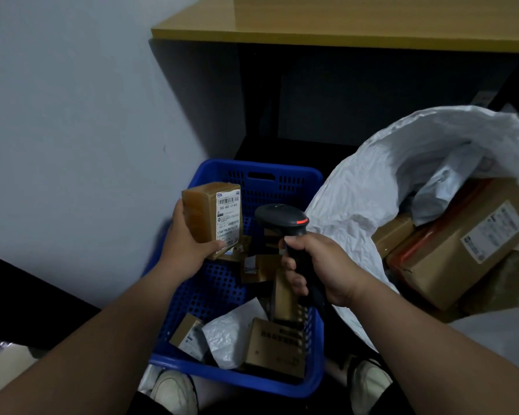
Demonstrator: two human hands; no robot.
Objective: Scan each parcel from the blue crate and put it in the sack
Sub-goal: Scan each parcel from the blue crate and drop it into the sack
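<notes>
Label [228, 218] reads 502-602-12-815 (barcode above).

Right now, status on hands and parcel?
Left hand holds taped parcel over blue crate, label facing up. Right hand holds scanner. Sack open, nothing blocking.

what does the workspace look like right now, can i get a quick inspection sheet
surface: floor under a yellow-edged desk; no worktop in use
job's things: blue crate holds several small boxes and a white mailer; white sack open, boxes inside; labelled parcel; scanner
clutter: nothing seen
grippers: left hand holds the parcel above the crate, label facing the camera; right hand grips the scanner handle
cables: nothing seen
surroundings: pale wall at left, dark space under the desk, person's shoes at the crate's near edge
</notes>
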